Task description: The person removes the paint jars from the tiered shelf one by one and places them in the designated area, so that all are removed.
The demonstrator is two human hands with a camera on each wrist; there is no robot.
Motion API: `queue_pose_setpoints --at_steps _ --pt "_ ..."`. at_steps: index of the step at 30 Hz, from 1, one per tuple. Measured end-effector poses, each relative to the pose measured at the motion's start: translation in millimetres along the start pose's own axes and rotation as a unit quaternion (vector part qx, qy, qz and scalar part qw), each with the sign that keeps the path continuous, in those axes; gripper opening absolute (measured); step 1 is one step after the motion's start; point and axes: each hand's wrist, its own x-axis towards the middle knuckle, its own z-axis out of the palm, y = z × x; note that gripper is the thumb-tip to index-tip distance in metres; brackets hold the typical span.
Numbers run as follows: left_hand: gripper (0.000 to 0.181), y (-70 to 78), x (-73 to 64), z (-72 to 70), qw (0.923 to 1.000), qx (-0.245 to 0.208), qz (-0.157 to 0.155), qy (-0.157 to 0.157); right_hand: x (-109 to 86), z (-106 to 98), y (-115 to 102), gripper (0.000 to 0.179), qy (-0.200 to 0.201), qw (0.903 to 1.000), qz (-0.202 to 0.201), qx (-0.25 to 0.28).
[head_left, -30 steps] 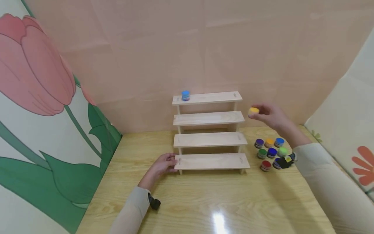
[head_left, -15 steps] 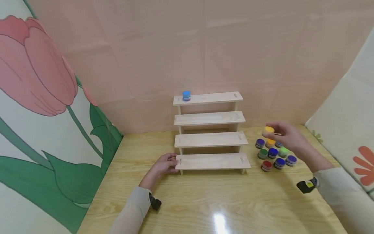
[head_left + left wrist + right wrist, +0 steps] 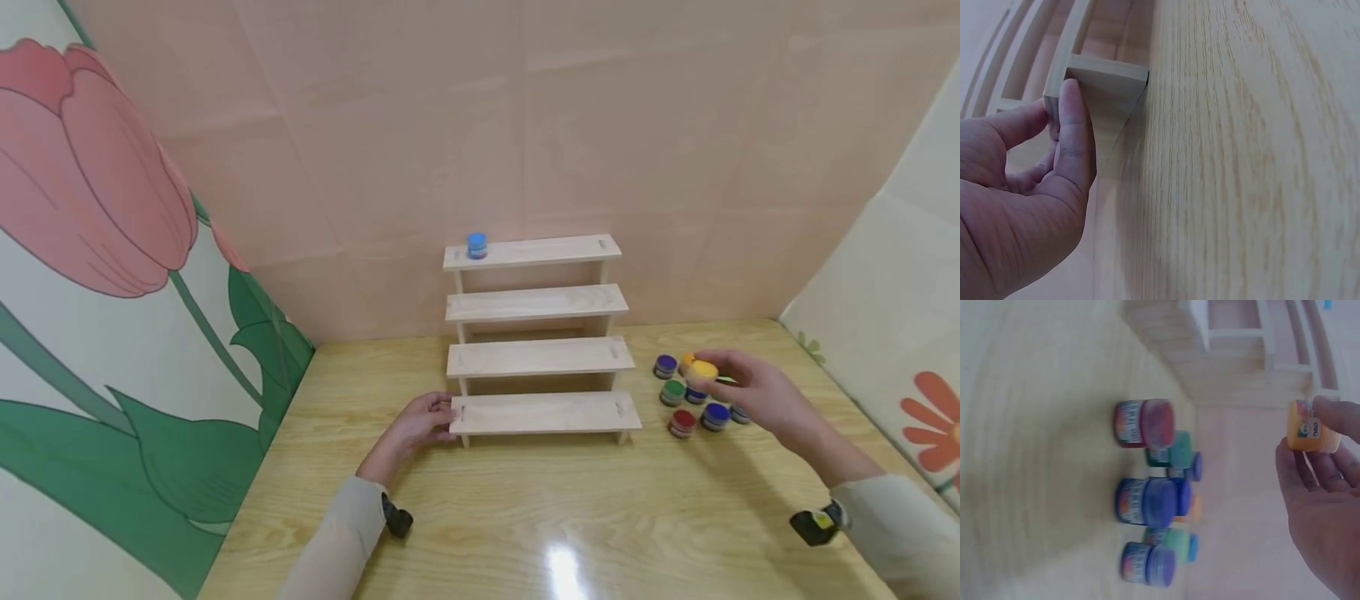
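My left hand (image 3: pixel 411 423) pinches the left end of the lowest board of a four-tier wooden display rack (image 3: pixel 543 415); thumb and index finger lie on opposite faces of that board in the left wrist view. My right hand (image 3: pixel 761 404) holds a small yellow paint jar (image 3: pixel 1311 427) between thumb and fingers, raised above a group of jars at the rack's right. That group includes a red jar (image 3: pixel 682 423), a green jar (image 3: pixel 672 392) and a purple jar (image 3: pixel 665 366). Others are partly hidden behind the right hand. One light-blue jar (image 3: pixel 476 245) stands at the top board's left end.
A light wood-grain table (image 3: pixel 480 508) carries the rack and jars. Behind them rises a pinkish backdrop (image 3: pixel 390 167). A panel with a painted tulip (image 3: pixel 127 183) borders the left side, and a pale flowered panel (image 3: pixel 892 292) the right.
With the yellow jar, my right hand has moved from beside the rack's upper boards rightward and down, over the jar group. My left hand stays on the lowest board.
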Motion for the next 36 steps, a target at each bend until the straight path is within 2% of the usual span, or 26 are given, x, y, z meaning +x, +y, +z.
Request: queue_pose_setpoints --at_steps 14,22,36 --pt "0.045 3.3 0.6 0.5 1.0 0.0 0.003 -0.003 -26.6 20 23 0.056 -0.031 0.9989 0.022 0.029" --pt "0.044 0.5 -1.1 -0.2 1.0 0.005 0.002 -0.002 -36.4 30 34 0.052 -0.037 0.9991 0.014 0.012" --pt "0.043 -1.2 0.2 -0.3 1.0 0.001 -0.001 -0.003 -47.8 49 52 0.048 -0.065 0.9966 0.027 0.044"
